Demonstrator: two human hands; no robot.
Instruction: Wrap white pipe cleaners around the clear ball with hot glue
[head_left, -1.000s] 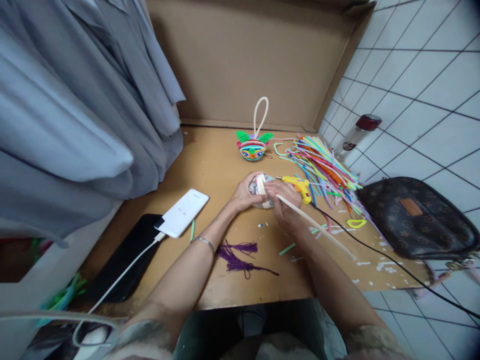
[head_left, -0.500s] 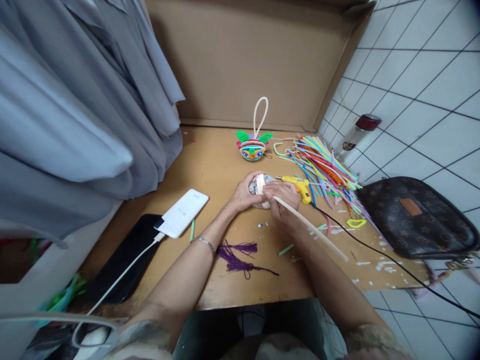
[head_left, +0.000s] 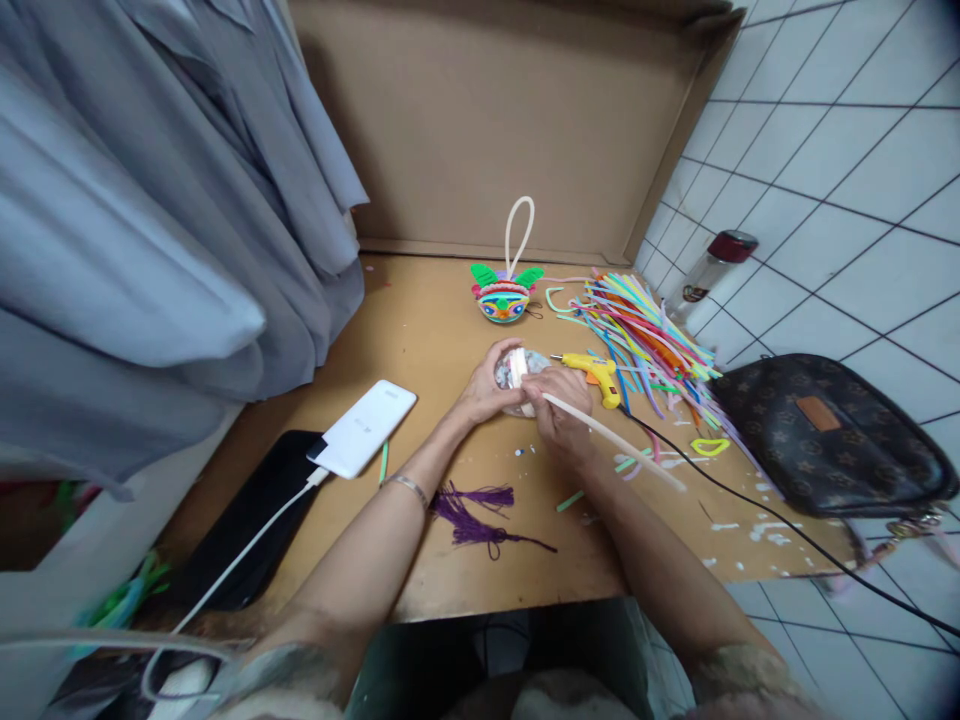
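My left hand (head_left: 484, 388) is curled around the left side of a clear round ball (head_left: 534, 358) with greyish-white filling showing through. White fuzzy strip is wrapped around the ball's middle. A long white pipe cleaner (head_left: 615, 437) runs from that band out to the lower right. My right hand (head_left: 564, 402) pinches this pipe cleaner against the band, its fingers resting on the ball's right side. Just right of that hand lies a yellow glue gun (head_left: 594, 373). Behind the ball sits a colourful lion-head ornament (head_left: 504, 300) with green ears and a white loop.
Purple tassels (head_left: 480, 525) lie between my forearms. Bundled pipe cleaners (head_left: 645, 325) spread at the right, beside a dark patterned bag (head_left: 840, 435) and a red-lidded bottle (head_left: 709, 270). The glue gun's black cord (head_left: 720, 478) crosses rightward. A white power bank (head_left: 364, 428) overlaps a black phone-like slab (head_left: 255, 515).
The free end of the white pipe cleaner has shifted a little up and left. My right hand has moved slightly left, showing more of the clear ball. The left hand keeps its hold.
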